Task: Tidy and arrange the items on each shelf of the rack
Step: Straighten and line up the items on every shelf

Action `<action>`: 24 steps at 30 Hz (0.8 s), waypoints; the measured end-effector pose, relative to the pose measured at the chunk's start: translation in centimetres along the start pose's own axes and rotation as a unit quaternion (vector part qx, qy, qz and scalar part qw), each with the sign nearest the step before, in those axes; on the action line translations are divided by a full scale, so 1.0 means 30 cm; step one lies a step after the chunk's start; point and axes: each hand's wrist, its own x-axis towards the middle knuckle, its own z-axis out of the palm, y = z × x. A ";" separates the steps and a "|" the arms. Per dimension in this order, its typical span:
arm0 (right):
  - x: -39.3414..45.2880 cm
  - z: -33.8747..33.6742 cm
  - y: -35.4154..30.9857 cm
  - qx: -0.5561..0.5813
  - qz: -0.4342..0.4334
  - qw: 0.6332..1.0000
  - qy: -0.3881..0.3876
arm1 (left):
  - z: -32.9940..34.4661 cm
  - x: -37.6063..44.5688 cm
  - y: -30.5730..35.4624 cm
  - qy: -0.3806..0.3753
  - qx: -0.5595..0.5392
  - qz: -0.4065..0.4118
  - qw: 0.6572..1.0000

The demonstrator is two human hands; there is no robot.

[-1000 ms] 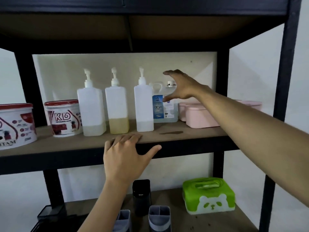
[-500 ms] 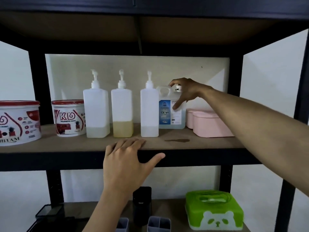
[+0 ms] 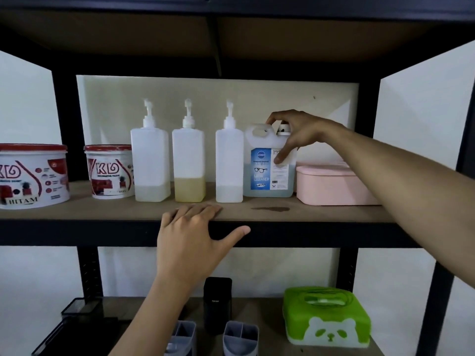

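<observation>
A clear jug of blue lens cleaner [image 3: 259,173] stands on the middle shelf [image 3: 102,211], right of three white pump bottles [image 3: 189,160]. My right hand [image 3: 295,132] grips the jug's top by the cap, thumb down on its label. My left hand [image 3: 190,240] rests flat on the shelf's front edge, fingers on the board and thumb spread along the black rail. Two red-lidded paint tubs [image 3: 109,172] stand at the left. A pink lidded box [image 3: 334,185] sits right of the jug, partly behind my forearm.
A dark stain [image 3: 270,208] marks the shelf in front of the jug. On the lower shelf are a green panda tissue box [image 3: 326,317], a black container [image 3: 218,304], two grey divided holders [image 3: 240,337] and a black mesh tray [image 3: 74,322]. Black rack posts [image 3: 437,291] frame both sides.
My right hand reached further in and closed on the top of the lens cleaner jug. The view moved closer to the shelf. My left hand stayed on the edge.
</observation>
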 end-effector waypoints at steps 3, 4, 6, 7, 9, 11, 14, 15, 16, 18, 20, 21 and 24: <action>-0.011 -0.001 -0.007 0.003 -0.003 1.000 0.002 | -0.002 -0.003 0.001 -0.002 0.000 -0.001 1.000; -0.011 0.000 -0.007 0.007 -0.002 1.000 0.002 | -0.003 -0.003 0.002 -0.005 0.001 -0.001 1.000; -0.009 0.003 -0.002 0.012 0.003 1.000 0.000 | -0.005 -0.003 0.005 -0.007 0.004 0.000 1.000; -0.006 0.004 0.001 0.015 0.009 1.000 -0.003 | -0.006 -0.002 0.007 -0.007 0.004 0.002 1.000; 0.003 0.008 0.001 0.016 0.018 1.000 -0.008 | -0.008 -0.003 0.007 -0.009 0.005 0.000 1.000; 0.010 0.014 0.001 0.016 0.024 1.000 -0.007 | -0.009 -0.004 0.007 -0.011 0.005 -0.003 1.000; 0.018 0.020 0.001 0.032 0.032 0.999 -0.007 | -0.009 -0.001 0.008 -0.008 0.004 -0.002 1.000; 0.020 0.020 0.002 0.034 0.033 0.999 -0.009 | -0.010 0.000 0.008 -0.008 0.005 -0.002 1.000; 0.022 0.020 0.003 0.033 0.034 0.999 -0.010 | -0.010 0.000 0.008 -0.009 0.005 -0.002 1.000; 0.021 0.022 0.003 0.032 0.038 0.999 -0.008 | -0.009 0.000 0.006 -0.011 0.003 -0.001 1.000; 0.020 0.025 0.006 0.036 0.043 0.998 -0.009 | -0.008 -0.002 0.005 -0.011 0.003 0.000 1.000; 0.020 0.026 0.007 0.035 0.044 0.998 -0.010 | -0.008 -0.003 0.004 -0.011 0.005 0.001 1.000; 0.021 0.029 0.014 0.010 0.039 0.999 -0.011 | -0.011 -0.001 0.004 -0.014 0.009 0.001 1.000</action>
